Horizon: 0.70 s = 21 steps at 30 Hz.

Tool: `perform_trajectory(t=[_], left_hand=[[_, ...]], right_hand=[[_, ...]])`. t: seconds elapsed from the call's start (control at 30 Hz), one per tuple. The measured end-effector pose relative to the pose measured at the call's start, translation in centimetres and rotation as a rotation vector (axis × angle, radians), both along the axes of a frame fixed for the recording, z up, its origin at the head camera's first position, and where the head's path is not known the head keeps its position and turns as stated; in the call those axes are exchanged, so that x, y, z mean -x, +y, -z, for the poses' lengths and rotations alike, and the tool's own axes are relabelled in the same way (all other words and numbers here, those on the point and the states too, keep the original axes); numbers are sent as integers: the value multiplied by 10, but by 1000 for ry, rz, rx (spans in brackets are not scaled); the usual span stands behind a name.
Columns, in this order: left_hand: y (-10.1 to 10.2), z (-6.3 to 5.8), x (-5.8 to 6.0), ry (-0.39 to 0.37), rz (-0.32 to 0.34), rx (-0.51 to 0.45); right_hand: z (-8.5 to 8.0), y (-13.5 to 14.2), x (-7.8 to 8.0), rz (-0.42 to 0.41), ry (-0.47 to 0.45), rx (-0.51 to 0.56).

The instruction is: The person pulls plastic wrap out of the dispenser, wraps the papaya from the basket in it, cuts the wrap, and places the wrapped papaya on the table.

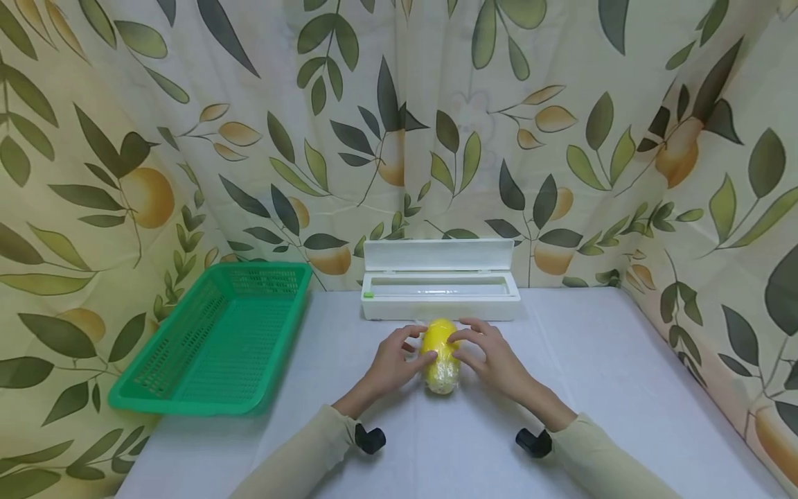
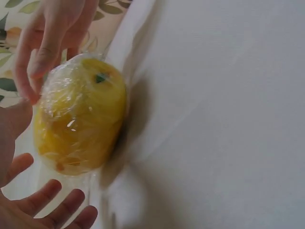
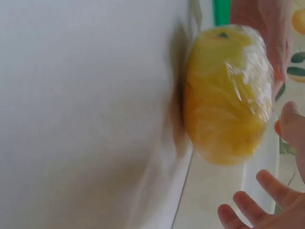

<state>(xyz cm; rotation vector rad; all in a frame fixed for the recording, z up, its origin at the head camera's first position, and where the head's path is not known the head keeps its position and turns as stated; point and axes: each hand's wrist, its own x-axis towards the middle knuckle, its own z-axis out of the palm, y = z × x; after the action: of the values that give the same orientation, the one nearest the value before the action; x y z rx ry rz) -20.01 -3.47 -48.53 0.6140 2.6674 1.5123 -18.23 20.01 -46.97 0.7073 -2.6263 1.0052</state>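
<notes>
A yellow oblong fruit (image 1: 441,357), wrapped in crinkled cling film, lies lengthwise on the white table between both hands. A small green spot marks its near end in the wrist views. My left hand (image 1: 391,364) is at its left side, thumb over the film and the other fingers spread loosely apart. My right hand (image 1: 495,357) curves loosely at the right side, its fingertips at the film. In the left wrist view, the left fingers (image 2: 40,198) stand apart from the wrapped fruit (image 2: 78,119). The right fingers (image 3: 248,207) likewise spread below the fruit (image 3: 226,95) in the right wrist view.
Behind the fruit stands a white cling film box (image 1: 441,309), its lid raised, with a film roll inside and a small green piece at the left. A green plastic basket (image 1: 264,395) sits at the left. Leaf-patterned curtains (image 1: 436,138) surround the table (image 1: 598,388).
</notes>
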Motion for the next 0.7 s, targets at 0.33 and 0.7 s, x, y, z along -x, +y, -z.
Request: perform_trajectory(t=[0.33,0.7], left_hand=[[17,-22,-12,32,-140,75],[51,-36,-30,100,-161,239]], right_hand=[[-5,21,1,47,26,11],[-14,44,-2,126,-2,-27]])
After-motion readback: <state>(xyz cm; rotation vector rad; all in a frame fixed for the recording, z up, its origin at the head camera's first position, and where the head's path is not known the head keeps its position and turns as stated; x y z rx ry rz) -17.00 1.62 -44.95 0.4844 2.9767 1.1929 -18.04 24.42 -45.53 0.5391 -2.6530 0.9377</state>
